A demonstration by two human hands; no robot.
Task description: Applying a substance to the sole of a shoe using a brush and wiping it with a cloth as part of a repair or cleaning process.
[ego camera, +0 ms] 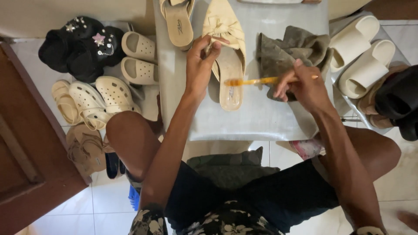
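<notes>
A cream slip-on shoe with a knotted bow [227, 52] lies on a low grey table [261, 117]. My left hand [201, 65] grips the shoe's left edge near the bow. My right hand [304, 85] holds a thin orange-handled brush [257, 81], whose blurred bristle end rests on the shoe's insole. A crumpled grey-green cloth [287, 52] lies just beyond my right hand. The matching cream shoe [177, 21] sits at the table's far left.
Left of the table on the tiled floor are black clogs [82, 45], cream clogs [93, 102], cream slides [139, 56] and tan sandals [85, 148]. White slides [363, 54] and dark shoes [398, 102] sit on the right. A brown door [21, 165] stands at left.
</notes>
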